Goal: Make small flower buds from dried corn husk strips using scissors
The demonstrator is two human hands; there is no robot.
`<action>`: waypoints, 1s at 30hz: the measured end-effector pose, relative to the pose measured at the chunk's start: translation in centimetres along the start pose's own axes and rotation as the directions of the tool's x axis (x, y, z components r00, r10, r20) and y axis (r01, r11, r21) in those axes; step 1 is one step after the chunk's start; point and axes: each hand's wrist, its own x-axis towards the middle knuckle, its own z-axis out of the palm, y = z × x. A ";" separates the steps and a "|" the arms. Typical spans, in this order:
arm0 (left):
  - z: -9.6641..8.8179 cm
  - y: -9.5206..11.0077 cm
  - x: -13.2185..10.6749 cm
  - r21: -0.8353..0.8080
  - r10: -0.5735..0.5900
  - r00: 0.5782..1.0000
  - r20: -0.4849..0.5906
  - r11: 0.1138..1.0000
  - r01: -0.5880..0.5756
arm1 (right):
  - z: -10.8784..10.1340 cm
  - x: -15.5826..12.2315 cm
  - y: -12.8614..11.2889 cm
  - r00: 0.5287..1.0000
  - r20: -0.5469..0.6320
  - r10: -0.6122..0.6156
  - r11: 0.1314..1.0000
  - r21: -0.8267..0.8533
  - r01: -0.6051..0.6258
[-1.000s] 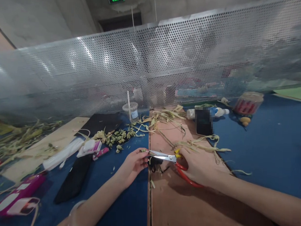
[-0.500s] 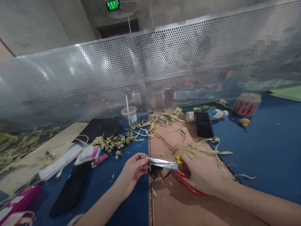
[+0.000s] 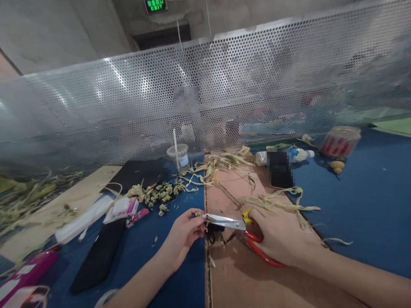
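Note:
My right hand (image 3: 277, 230) is wrapped round the handles of a pair of scissors (image 3: 226, 221) with red and yellow grips. Its silver blades point left and lie together, their tips at the fingers of my left hand (image 3: 184, 236). Between that hand's thumb and index finger is a small greenish dried bud (image 3: 198, 214), mostly covered by the fingertips. Beyond my left hand lies a pile of similar dried green buds (image 3: 163, 193). Under the scissors, a small black object (image 3: 215, 228) rests on the brown board, partly hidden.
The brown board (image 3: 248, 281) lies on a blue table, with dried stalks (image 3: 267, 202) across it. At the back stand a plastic cup with straw (image 3: 178, 157), a bottle (image 3: 301, 154) and a jar (image 3: 340, 141). A wipes pack (image 3: 121, 209) and black pouch (image 3: 99, 258) lie left.
The scissor blades, slightly apart before, have come together at the bud. Both hands stay in nearly the same place; the whole view has shifted slightly.

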 end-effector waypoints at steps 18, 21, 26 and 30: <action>-0.4 -0.3 0.2 -0.015 0.001 1.000 0.022 1.000 -0.001 | -0.1 -0.1 0.0 0.999 0.044 0.027 1.000 -0.007 -0.027; -0.5 -0.4 0.3 -0.013 -0.001 1.000 0.018 1.000 0.002 | -0.1 -0.1 -0.1 0.999 0.029 0.026 1.000 -0.001 -0.026; -0.3 -0.2 0.0 0.002 -0.014 1.000 0.006 1.000 0.014 | -0.2 0.0 -0.1 0.998 0.042 0.051 0.998 -0.025 -0.050; -0.3 -0.1 0.0 0.002 -0.021 1.000 -0.002 1.000 0.021 | -0.2 0.2 -0.2 0.996 0.063 0.058 0.998 -0.035 -0.055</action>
